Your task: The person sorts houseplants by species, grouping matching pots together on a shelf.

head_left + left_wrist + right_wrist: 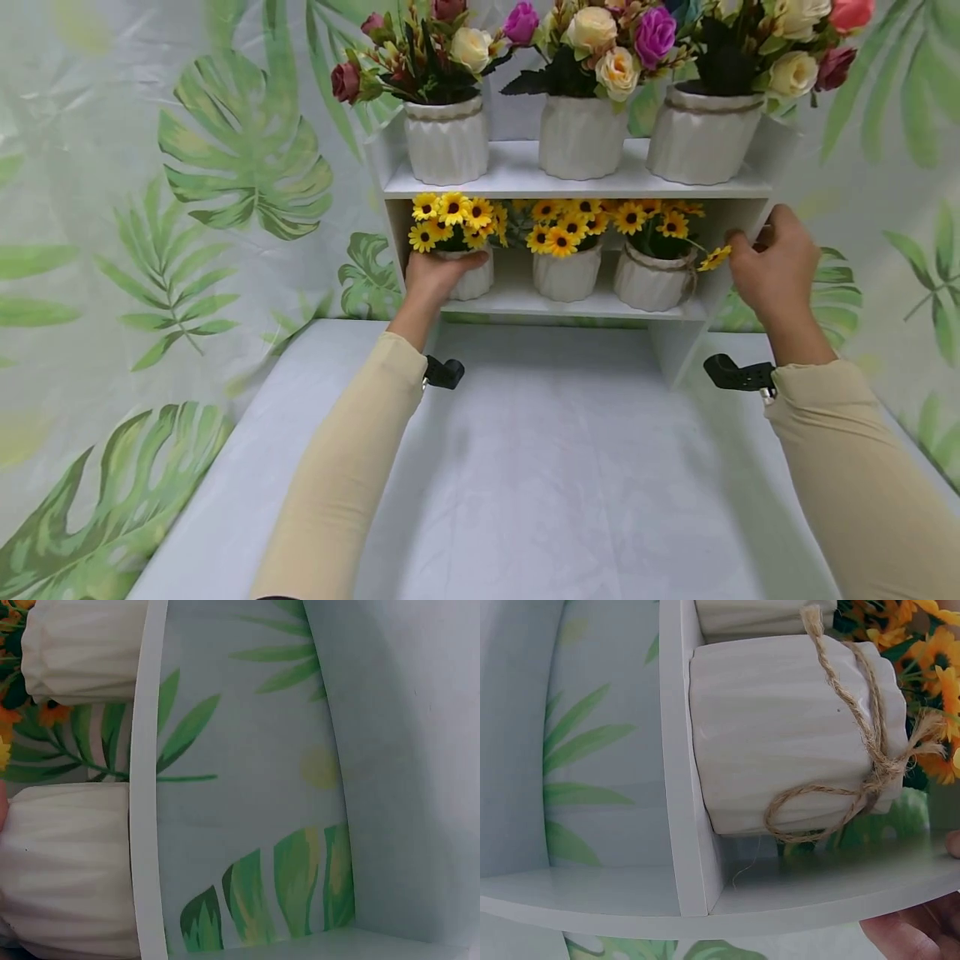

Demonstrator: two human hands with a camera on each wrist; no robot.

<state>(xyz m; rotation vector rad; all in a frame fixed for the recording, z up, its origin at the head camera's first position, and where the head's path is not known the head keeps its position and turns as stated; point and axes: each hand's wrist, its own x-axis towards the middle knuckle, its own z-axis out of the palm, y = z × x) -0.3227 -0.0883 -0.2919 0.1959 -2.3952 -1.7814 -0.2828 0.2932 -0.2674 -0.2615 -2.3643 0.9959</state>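
A white shelf unit (577,191) holds flowerpots on two levels. At the left of the lower level, my left hand (433,277) holds a white ribbed flowerpot (474,279) of yellow sunflowers, its thumb across the front below the blooms. Its other fingers are hidden. In the left wrist view that pot (71,870) sits on the board. My right hand (780,262) grips the shelf's right side panel, thumb inside and fingers outside in the right wrist view. Beside the thumb, a drooping sunflower (715,258) leans out of the right-hand pot (651,281), tied with twine (874,772).
A middle sunflower pot (566,275) stands between the other two. Pots of roses line the top level, including a left one (447,143) and a right one (703,137). Leaf-print cloth (247,150) hangs behind; a white surface (525,467) lies in front.
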